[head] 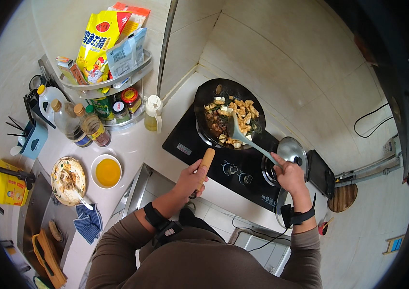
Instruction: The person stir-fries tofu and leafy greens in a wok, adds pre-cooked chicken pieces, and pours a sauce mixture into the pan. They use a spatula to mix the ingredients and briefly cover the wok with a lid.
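A black wok point(199, 104) sits on the left burner of a black gas stove point(211, 162). In it are browned meat pieces point(245, 106), white cubes point(220, 99) that look like tofu, and some dark green leaves. My left hand point(190, 180) is closed round the wok's pale wooden handle point(207, 159). With my right hand point(289, 173) I hold the grey-green handle of a cooking spatula point(247, 141). Its head rests among the food near the wok's middle and partly hides it.
A metal lid point(291, 150) stands behind the right burner. On the left counter are a bowl of yellow liquid point(107, 173), a soiled plate point(60, 195) with a white spoon, a striped cloth point(88, 224), several seasoning bottles point(96, 132) and an oil pourer point(151, 121). The sink point(47, 209) lies beyond.
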`<state>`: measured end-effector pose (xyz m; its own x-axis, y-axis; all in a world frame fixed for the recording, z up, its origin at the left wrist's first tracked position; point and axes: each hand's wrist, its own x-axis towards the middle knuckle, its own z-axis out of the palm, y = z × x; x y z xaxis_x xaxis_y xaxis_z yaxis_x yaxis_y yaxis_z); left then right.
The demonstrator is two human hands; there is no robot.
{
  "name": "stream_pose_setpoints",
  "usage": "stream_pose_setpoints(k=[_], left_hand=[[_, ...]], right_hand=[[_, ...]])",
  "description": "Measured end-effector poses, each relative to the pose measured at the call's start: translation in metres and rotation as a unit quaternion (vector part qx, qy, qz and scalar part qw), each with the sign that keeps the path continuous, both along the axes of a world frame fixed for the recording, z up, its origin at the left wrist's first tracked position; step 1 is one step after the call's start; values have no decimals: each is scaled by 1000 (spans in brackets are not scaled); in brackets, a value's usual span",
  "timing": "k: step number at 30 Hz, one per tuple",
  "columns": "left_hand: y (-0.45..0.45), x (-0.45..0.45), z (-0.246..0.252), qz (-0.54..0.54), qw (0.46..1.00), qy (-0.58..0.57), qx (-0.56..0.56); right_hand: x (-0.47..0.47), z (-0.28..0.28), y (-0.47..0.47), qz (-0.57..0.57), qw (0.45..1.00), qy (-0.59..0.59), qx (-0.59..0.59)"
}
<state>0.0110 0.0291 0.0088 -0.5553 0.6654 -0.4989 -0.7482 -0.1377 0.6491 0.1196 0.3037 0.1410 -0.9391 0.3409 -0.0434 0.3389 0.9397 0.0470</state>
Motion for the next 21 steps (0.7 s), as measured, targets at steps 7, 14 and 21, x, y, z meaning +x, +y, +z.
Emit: stream_pose_setpoints(k=[7,14,21], left_hand=[[-3,-2,-1,-14,1000,8,2],[-3,-4,7,-18,1000,11,-8],[-5,-6,13,-26,999,16,-28]], right_hand=[[24,-3,18,-273,740,75,-610],[12,-25,6,-270,697,139,-650],[-35,-48,24,-286,777,206,-521]])
